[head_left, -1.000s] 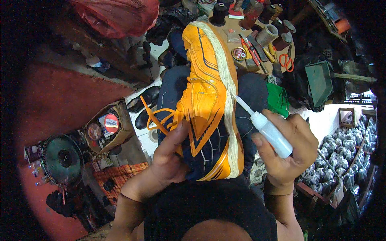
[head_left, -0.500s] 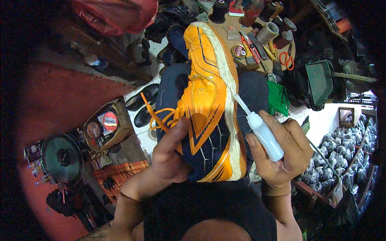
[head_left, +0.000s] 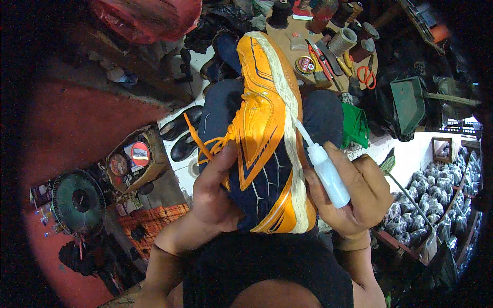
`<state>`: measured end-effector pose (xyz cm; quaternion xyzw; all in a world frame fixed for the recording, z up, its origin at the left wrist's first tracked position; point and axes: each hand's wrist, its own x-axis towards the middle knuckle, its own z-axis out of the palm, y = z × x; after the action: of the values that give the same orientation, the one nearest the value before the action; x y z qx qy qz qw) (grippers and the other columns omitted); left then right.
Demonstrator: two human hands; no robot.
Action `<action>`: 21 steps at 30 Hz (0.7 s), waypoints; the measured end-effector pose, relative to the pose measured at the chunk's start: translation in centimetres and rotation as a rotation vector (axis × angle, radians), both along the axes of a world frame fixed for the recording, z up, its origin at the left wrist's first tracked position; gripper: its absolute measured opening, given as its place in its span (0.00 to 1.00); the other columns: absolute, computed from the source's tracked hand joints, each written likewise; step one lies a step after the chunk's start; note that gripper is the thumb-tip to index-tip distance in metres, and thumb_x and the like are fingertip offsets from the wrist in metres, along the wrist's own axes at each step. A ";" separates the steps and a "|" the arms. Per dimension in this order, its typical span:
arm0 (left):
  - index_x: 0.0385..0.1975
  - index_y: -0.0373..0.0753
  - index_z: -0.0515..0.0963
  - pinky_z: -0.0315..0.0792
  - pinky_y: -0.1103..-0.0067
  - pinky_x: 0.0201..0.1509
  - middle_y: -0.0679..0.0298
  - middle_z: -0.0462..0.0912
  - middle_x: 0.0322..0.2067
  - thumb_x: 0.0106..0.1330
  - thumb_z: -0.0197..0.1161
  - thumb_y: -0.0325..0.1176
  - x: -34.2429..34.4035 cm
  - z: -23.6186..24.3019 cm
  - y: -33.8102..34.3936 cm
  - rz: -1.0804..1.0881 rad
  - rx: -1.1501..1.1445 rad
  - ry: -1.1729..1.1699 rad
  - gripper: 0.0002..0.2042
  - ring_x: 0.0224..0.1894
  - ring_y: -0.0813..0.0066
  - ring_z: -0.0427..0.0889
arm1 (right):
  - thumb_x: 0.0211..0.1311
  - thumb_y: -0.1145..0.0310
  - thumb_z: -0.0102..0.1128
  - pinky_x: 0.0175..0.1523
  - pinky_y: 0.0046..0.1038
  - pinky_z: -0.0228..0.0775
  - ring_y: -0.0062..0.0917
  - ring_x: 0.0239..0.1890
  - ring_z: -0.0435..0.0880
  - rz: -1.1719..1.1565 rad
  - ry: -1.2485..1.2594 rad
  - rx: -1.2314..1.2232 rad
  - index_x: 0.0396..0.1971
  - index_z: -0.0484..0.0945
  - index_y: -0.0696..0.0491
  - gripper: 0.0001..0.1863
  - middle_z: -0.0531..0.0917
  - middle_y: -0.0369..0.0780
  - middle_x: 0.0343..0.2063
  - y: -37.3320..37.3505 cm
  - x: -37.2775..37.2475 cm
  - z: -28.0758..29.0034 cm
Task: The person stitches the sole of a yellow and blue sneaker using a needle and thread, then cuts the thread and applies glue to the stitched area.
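Observation:
An orange and dark blue sports shoe (head_left: 262,123) lies on its side across my lap, toe pointing away from me, with its cream midsole edge (head_left: 294,133) turned to the right. My left hand (head_left: 215,192) grips the shoe at its collar; the thumb shows on the upper and the other fingers are hidden. Orange laces (head_left: 203,143) hang loose beside that thumb. In my right hand (head_left: 357,190) is a small white squeeze bottle (head_left: 328,174), held between thumb and fingers. Its thin nozzle tip rests at or just over the seam between upper and midsole.
Beyond my knees stands a round work table (head_left: 298,31) with thread spools (head_left: 343,42), a small round tin (head_left: 305,64) and orange-handled scissors (head_left: 366,77). A fan (head_left: 79,200) and a box (head_left: 136,159) are at left. Many bagged items (head_left: 436,190) fill the right, near a green dustpan (head_left: 408,108).
The bottle and my right hand have shifted slightly left and toward me, the nozzle moving along the midsole seam. The shoe has tilted a little in my left hand.

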<state>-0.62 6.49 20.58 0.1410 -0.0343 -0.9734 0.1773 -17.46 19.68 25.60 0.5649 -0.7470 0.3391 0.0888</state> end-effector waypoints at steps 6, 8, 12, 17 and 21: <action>0.73 0.36 0.62 0.68 0.60 0.74 0.51 0.75 0.66 0.79 0.50 0.49 0.0 -0.1 0.0 -0.004 -0.025 -0.019 0.30 0.66 0.57 0.78 | 0.45 0.71 0.81 0.25 0.23 0.63 0.22 0.19 0.73 -0.037 -0.042 0.007 0.45 0.89 0.59 0.23 0.77 0.38 0.21 0.1 0.2 -0.2; 0.73 0.37 0.63 0.68 0.60 0.74 0.52 0.75 0.66 0.78 0.51 0.49 0.1 0.0 0.1 -0.004 -0.024 0.000 0.30 0.66 0.57 0.77 | 0.46 0.70 0.81 0.25 0.23 0.63 0.22 0.19 0.73 -0.033 -0.036 -0.007 0.45 0.89 0.59 0.23 0.78 0.38 0.21 0.1 0.1 -0.4; 0.72 0.37 0.63 0.68 0.61 0.74 0.53 0.75 0.66 0.77 0.54 0.49 0.6 0.2 0.5 -0.035 -0.267 -0.253 0.30 0.66 0.59 0.77 | 0.45 0.68 0.83 0.20 0.25 0.59 0.21 0.15 0.69 -0.011 -0.048 -0.112 0.45 0.89 0.56 0.23 0.74 0.34 0.17 -0.4 -0.4 -1.1; 0.71 0.37 0.65 0.67 0.62 0.74 0.55 0.77 0.63 0.77 0.56 0.46 0.5 0.6 0.7 -0.025 -0.249 -0.175 0.28 0.65 0.60 0.77 | 0.49 0.67 0.79 0.25 0.23 0.60 0.21 0.19 0.72 -0.059 -0.198 -0.068 0.43 0.88 0.60 0.21 0.77 0.37 0.20 -0.1 -0.2 -1.3; 0.72 0.38 0.64 0.65 0.58 0.75 0.54 0.75 0.65 0.74 0.55 0.56 0.6 0.9 0.9 -0.153 -0.423 -0.424 0.35 0.66 0.57 0.76 | 0.51 0.66 0.77 0.29 0.23 0.61 0.21 0.22 0.73 -0.104 -0.262 -0.029 0.43 0.88 0.61 0.20 0.77 0.38 0.22 0.3 0.0 -1.2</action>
<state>0.02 7.41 21.52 0.2979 -0.2830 -0.9041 0.1176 -17.48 19.97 24.45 0.4750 -0.7755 0.4156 0.0162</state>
